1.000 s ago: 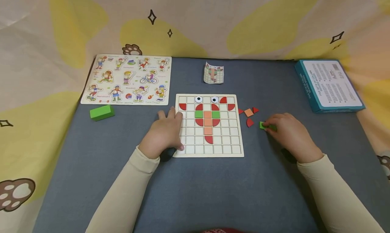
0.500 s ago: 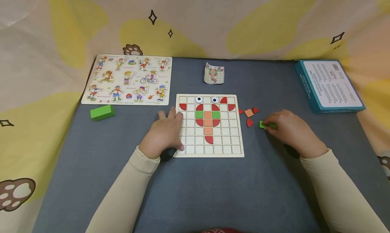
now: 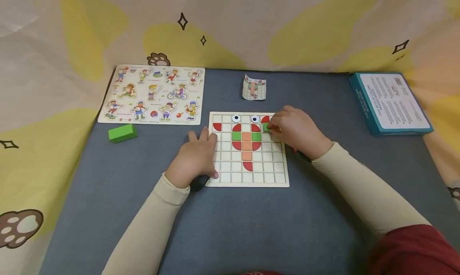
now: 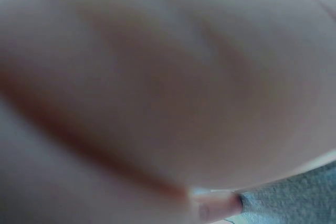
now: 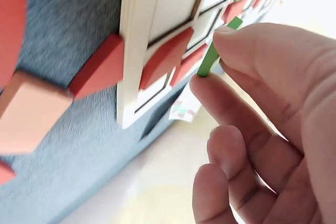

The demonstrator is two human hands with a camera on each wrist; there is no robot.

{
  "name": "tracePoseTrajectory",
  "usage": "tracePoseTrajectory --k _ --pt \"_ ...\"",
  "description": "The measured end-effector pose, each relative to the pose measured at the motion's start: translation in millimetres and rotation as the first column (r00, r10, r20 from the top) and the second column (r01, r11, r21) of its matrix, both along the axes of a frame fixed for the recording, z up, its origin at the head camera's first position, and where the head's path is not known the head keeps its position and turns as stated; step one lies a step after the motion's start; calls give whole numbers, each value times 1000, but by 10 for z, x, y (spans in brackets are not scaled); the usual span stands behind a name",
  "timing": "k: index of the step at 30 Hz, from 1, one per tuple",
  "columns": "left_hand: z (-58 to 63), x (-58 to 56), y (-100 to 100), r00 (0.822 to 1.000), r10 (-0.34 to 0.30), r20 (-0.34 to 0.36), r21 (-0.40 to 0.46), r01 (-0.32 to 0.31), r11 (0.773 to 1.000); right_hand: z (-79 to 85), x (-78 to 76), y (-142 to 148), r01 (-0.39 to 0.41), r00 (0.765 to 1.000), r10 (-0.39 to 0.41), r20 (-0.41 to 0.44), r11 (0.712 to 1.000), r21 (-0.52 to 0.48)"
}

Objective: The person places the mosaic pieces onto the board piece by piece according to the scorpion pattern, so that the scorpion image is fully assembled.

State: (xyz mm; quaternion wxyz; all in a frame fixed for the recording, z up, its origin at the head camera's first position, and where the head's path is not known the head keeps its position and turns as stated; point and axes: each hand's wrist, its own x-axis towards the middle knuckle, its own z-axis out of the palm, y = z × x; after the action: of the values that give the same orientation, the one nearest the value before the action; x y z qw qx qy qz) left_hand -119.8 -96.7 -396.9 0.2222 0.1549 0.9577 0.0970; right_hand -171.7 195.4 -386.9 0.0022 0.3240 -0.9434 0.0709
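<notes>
A white gridded board (image 3: pixel 262 178) lies on the table, with red quarter-round, green square and orange square tiles and two eye tiles set in its cells. My left hand (image 3: pixel 192 159) rests at the board's left edge, fingers spread and thumb near the lower left. Thumb and index finger of my right hand (image 3: pixel 300 131) pinch a small green square tile (image 5: pixel 211 56) over the board's upper right, just below a red quarter-round tile (image 3: pixel 265 119). In the right wrist view the tile stands tilted. Blurred skin fills most of the left wrist view.
Beside the board's right edge lie loose tiles, among them an orange square (image 5: pixel 34 111) and a red piece (image 5: pixel 98 66). A small pattern card (image 3: pixel 254 88) is behind the board. Further out are a picture puzzle (image 3: pixel 161 92), a green block (image 3: pixel 122 133) and a teal box (image 3: pixel 389 103).
My right hand has moved left and away from me, from the table right of the board to over its upper right, carrying a green tile. My left hand has stayed put.
</notes>
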Motion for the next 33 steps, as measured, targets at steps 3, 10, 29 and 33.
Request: tracePoseTrajectory --k 3,10,29,33 --pt "-22 -3 -11 1000 0 -7 1 0 1000 -60 -19 -44 -45 998 46 -47 999 10" --pt "-13 -7 -5 1000 -6 -18 -10 6 1000 -123 -6 -51 -40 996 43 -80 998 42" --pt "4 -17 4 1000 -8 -13 -4 8 1000 277 -2 325 233 962 -219 164 970 -69" --pt "-5 -16 5 1000 -9 -11 -4 9 1000 341 139 540 261 940 -254 228 965 -2"
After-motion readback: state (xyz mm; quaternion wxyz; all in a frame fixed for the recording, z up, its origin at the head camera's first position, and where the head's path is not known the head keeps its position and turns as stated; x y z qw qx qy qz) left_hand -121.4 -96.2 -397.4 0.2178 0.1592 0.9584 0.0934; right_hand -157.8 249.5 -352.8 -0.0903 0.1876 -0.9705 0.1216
